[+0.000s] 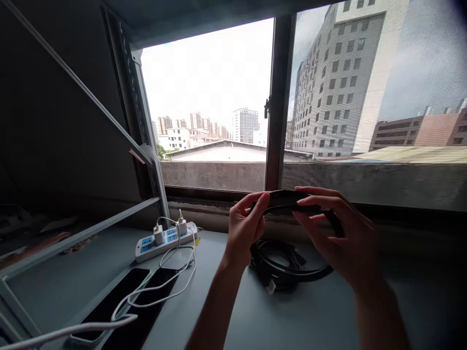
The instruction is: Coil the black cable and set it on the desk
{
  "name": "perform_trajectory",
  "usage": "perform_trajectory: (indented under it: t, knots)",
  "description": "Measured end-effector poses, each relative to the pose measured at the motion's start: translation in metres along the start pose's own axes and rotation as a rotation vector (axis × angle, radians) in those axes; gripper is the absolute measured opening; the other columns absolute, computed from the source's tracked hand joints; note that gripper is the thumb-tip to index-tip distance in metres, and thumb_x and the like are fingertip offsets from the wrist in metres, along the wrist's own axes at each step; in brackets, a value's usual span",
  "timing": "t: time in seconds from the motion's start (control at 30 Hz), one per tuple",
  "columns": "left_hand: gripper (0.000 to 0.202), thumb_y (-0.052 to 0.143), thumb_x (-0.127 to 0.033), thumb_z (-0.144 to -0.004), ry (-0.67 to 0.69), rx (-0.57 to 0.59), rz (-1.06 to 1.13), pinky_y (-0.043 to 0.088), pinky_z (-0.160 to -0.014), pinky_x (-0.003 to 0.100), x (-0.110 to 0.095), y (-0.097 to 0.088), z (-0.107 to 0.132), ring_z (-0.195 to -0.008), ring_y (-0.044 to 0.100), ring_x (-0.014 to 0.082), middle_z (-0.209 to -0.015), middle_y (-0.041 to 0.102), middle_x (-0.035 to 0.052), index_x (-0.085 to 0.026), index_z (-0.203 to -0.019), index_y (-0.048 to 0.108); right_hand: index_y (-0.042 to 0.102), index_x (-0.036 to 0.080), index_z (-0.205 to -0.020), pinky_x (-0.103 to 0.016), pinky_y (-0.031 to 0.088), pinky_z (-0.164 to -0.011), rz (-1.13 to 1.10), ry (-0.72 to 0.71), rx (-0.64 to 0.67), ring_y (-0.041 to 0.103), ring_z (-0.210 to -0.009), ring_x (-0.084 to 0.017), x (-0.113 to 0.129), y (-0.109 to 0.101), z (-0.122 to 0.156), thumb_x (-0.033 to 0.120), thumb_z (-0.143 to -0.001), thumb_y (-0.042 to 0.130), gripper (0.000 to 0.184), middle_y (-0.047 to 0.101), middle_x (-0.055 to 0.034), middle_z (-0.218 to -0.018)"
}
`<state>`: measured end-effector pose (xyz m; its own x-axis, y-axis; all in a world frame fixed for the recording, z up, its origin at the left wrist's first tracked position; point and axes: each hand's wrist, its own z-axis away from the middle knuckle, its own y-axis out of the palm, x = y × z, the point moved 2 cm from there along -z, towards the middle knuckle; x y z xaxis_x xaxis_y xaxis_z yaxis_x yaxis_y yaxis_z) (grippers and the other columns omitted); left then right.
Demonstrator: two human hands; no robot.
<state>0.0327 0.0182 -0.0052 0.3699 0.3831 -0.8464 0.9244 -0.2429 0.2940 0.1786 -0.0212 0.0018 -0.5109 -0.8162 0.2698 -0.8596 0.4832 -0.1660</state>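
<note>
Both my hands are raised above the table, holding a black cable [284, 195] between them. My left hand [245, 228] pinches one part of it between thumb and fingers. Opposite, my right hand [333, 226] has its thumb and fingers closed around another part, and the cable loops down past its palm. Below them a coil of black cable [277, 272] lies on the table, with a small white tag [271, 287] at its front. The held length seems to run down into this coil, though my right hand hides part of it.
On the left, a white power strip [166, 241] holds two plugged-in chargers with white cords [160, 304]. Two dark-screened phones [116, 296] lie under the cords. A metal frame [149, 121] stands at the left, and a window [279, 107] rises behind the grey table [204, 272].
</note>
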Motion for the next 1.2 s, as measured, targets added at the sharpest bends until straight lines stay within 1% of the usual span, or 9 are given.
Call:
perform_trajectory:
  t: [0.23, 0.4, 0.47, 0.57, 0.73, 0.87, 1.0, 1.1, 1.2]
  knots:
    - [0.028, 0.062, -0.042, -0.078, 0.000, 0.027, -0.011, 0.013, -0.029, 0.012, 0.001, 0.003, 0.000, -0.030, 0.019, 0.0010, -0.035, 0.030, -0.0104, -0.017, -0.090, 0.062, 0.059, 0.026, -0.093, -0.021, 0.046, -0.047, 0.042, 0.052, -0.061, 0.058, -0.091, -0.020, -0.003, 0.000, -0.004, 0.019, -0.083, 0.061, 0.012, 0.061, -0.0007, -0.102]
    - [0.028, 0.062, -0.040, -0.078, 0.012, 0.089, -0.001, 0.014, -0.029, 0.012, 0.000, 0.005, 0.001, -0.031, 0.020, 0.0011, -0.037, 0.029, -0.0105, -0.018, -0.094, 0.063, 0.061, 0.026, -0.091, -0.020, 0.035, -0.038, 0.141, 0.085, -0.113, 0.055, -0.068, -0.014, -0.004, 0.001, -0.004, 0.023, -0.083, 0.061, 0.008, 0.059, 0.0000, -0.092]
    - [0.028, 0.063, -0.038, -0.078, 0.016, 0.105, -0.013, 0.014, -0.029, 0.012, 0.000, 0.007, 0.002, -0.031, 0.020, 0.0010, -0.037, 0.029, -0.0108, -0.018, -0.097, 0.062, 0.061, 0.026, -0.090, -0.019, 0.034, -0.038, 0.146, 0.112, -0.130, 0.053, -0.063, -0.012, -0.007, 0.001, -0.004, 0.024, -0.082, 0.062, 0.008, 0.059, 0.0004, -0.089]
    - [0.029, 0.064, -0.035, -0.077, 0.019, 0.135, -0.023, 0.018, -0.030, 0.012, 0.000, 0.009, 0.002, -0.031, 0.022, 0.0008, -0.039, 0.031, -0.0113, -0.017, -0.099, 0.059, 0.062, 0.025, -0.091, -0.019, 0.034, -0.041, 0.152, 0.155, -0.165, 0.053, -0.064, -0.013, -0.014, 0.002, -0.002, 0.025, -0.081, 0.063, 0.010, 0.059, 0.0008, -0.083]
    - [0.035, 0.067, -0.028, -0.074, 0.065, 0.167, -0.072, 0.033, -0.037, 0.014, 0.001, 0.011, 0.002, -0.037, 0.038, 0.0031, -0.049, 0.039, -0.0104, -0.018, -0.104, 0.053, 0.062, 0.023, -0.093, -0.021, 0.036, -0.044, 0.126, 0.228, -0.262, 0.053, -0.063, -0.013, -0.027, 0.005, 0.000, 0.031, -0.080, 0.065, 0.016, 0.061, 0.0000, -0.084]
    - [0.032, 0.061, -0.030, -0.078, 0.092, 0.189, -0.238, 0.040, -0.046, 0.019, 0.004, 0.009, 0.004, -0.046, 0.047, 0.0078, -0.052, 0.043, -0.0079, -0.017, -0.105, 0.050, 0.061, 0.020, -0.094, -0.022, 0.041, -0.052, 0.117, 0.212, -0.459, 0.056, -0.068, -0.014, -0.031, 0.004, -0.001, 0.028, -0.079, 0.065, 0.017, 0.061, -0.0015, -0.089]
    - [0.030, 0.054, -0.033, -0.082, 0.099, 0.200, -0.513, 0.043, -0.058, 0.021, 0.009, 0.006, 0.006, -0.063, 0.054, 0.0107, -0.069, 0.053, -0.0020, -0.020, -0.109, 0.050, 0.060, 0.018, -0.095, -0.025, 0.045, -0.063, 0.095, 0.162, -0.592, 0.058, -0.080, -0.017, -0.033, -0.002, -0.002, 0.022, -0.078, 0.064, 0.019, 0.060, -0.0032, -0.090]
    - [0.029, 0.048, -0.037, -0.085, 0.091, 0.185, -0.680, 0.043, -0.063, 0.024, 0.011, 0.005, 0.009, -0.067, 0.055, 0.0130, -0.073, 0.057, -0.0006, -0.022, -0.110, 0.048, 0.060, 0.017, -0.095, -0.024, 0.045, -0.060, 0.116, 0.156, -0.633, 0.057, -0.076, -0.016, -0.034, -0.005, -0.002, 0.020, -0.076, 0.064, 0.019, 0.057, -0.0029, -0.087]
    - [0.025, 0.043, -0.038, -0.086, 0.053, 0.134, -0.866, 0.042, -0.061, 0.025, 0.012, 0.003, 0.009, -0.067, 0.055, 0.0166, -0.068, 0.057, 0.0006, -0.021, -0.105, 0.048, 0.060, 0.018, -0.093, -0.023, 0.042, -0.051, 0.116, 0.183, -0.655, 0.048, -0.060, -0.011, -0.036, -0.007, -0.001, 0.022, -0.077, 0.064, 0.017, 0.048, 0.0001, -0.079]
